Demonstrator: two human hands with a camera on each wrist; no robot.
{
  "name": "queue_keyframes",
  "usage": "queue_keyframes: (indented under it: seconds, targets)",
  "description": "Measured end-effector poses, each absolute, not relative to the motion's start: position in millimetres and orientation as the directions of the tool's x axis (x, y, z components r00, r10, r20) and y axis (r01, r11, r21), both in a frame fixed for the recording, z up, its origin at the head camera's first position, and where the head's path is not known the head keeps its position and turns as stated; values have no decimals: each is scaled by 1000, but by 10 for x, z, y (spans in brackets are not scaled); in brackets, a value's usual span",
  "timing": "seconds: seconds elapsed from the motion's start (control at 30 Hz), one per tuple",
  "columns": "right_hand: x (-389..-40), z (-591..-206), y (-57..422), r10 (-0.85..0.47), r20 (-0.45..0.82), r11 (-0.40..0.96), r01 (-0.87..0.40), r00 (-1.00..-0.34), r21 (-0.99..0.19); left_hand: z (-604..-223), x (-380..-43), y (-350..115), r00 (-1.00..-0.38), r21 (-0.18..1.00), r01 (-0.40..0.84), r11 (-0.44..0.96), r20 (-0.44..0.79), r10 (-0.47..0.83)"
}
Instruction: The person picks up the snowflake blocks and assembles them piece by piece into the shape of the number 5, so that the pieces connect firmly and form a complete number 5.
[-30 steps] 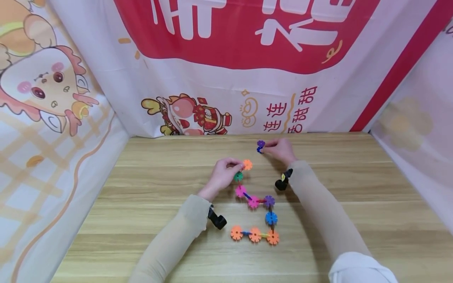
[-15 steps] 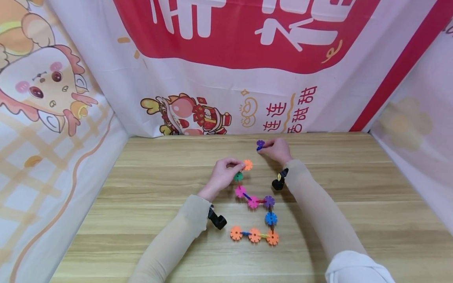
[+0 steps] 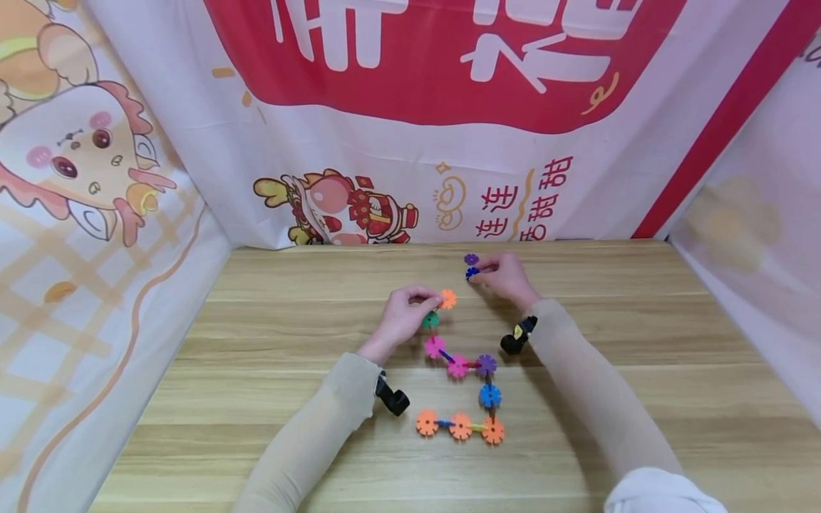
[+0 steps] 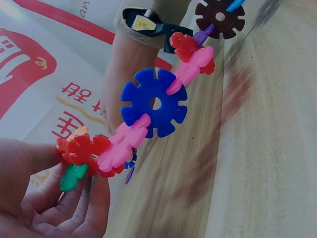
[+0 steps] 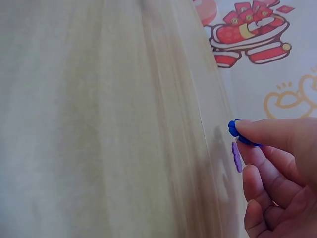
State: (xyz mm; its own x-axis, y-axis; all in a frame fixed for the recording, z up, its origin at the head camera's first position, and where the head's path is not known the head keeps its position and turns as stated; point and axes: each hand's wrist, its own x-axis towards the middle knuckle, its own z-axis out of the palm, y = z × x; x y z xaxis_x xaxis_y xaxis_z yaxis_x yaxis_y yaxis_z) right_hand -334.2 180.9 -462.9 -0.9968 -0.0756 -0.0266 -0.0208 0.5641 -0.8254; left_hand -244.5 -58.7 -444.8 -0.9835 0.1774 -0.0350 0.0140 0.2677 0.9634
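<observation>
In the head view, my left hand [image 3: 404,313] pinches the far end of a chain of notched plastic snowflake discs, by an orange disc [image 3: 448,299] and a green disc [image 3: 430,320]. A red disc [image 4: 86,150] shows right at its thumb and fingers in the left wrist view. My right hand [image 3: 509,276] pinches a loose blue snowflake disc [image 5: 240,131] between thumb and fingertips, its other fingers curled below. Close to that disc is a purple snowflake disc [image 3: 471,259], edge-on in the right wrist view.
The chain bends across the wooden table [image 3: 256,427] through pink discs [image 3: 457,367], a purple one [image 3: 486,365] and a light blue one [image 3: 490,395]. Orange discs [image 3: 460,426] form its near row. A printed cloth [image 3: 385,142] hangs behind the table.
My right hand shifted slightly left, then back right and a little nearer. The blue disc now shows farther below the purple one. My left hand stays at the chain's end.
</observation>
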Motion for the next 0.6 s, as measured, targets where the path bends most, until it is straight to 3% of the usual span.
queue_keyframes:
  seconds: [0.27, 0.6]
  targets:
    - [-3165, -4617, 1861, -119, -36, 486, -27, -992, -873, -4463, -2455, -586, -982, 968, 7, 252, -40, 182]
    - [-2928, -4561, 1864, -166, 46, 439, -115, -985, -891, -4466, -2447, -585, -979, 965, 1, 261, -53, 199]
